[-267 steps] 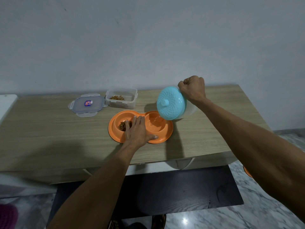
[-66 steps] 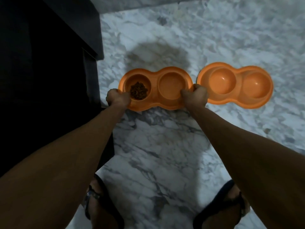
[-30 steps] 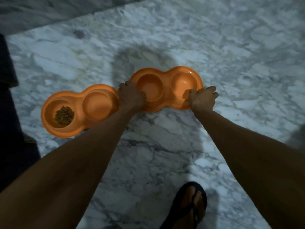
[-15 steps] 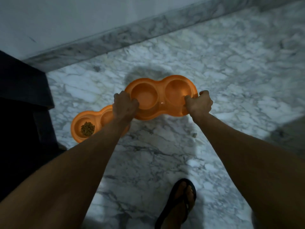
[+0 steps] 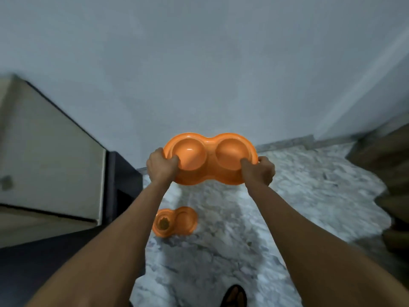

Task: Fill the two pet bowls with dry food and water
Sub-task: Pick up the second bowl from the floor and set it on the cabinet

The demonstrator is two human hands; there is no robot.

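Note:
I hold an orange double pet bowl in the air in front of me, both of its cups bare. My left hand grips its left end with the thumb inside the left cup. My right hand grips its right end. Below it, on the marble floor, lies a second orange double bowl; brown dry food sits in its left cup and its right cup looks glossy. The table's food box and water jug are out of view.
The wooden table's end stands at the left with a dark panel beside it. A grey wall fills the background. A brownish piece of furniture stands at the right. My sandalled foot is on the floor.
I set the filled bowl on the floor, grasped the bare bowl with both hands and lifted it; the view rose from the floor toward the wall.

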